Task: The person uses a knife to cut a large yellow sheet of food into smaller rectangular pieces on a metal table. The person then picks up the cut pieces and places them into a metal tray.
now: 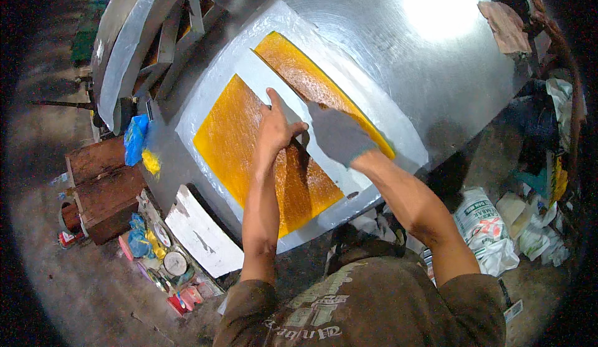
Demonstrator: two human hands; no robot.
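Bare and with its thumb and index finger spread, my left hand (276,125) presses on a long pale strip (266,77) and the edge of a glossy orange-yellow sheet (229,132). A narrower orange-yellow piece (322,76) lies along the strip's far side. Whether the strip lies on top or shows through a gap, I cannot tell. My right hand (341,134), in a grey knit glove, rests beside my left thumb, over the strip and the narrower piece. Its fingers are hidden beneath the glove's back, as is anything they hold. Clear plastic film (205,99) covers the surface under the sheets.
A shiny metal tabletop (373,29) extends behind. To the left are a large curved panel (128,43), a blue plastic bag (136,139), a brown wooden box (110,202), a white board (203,232) and a tray of small tins (175,264). A printed sack (481,221) stands right.
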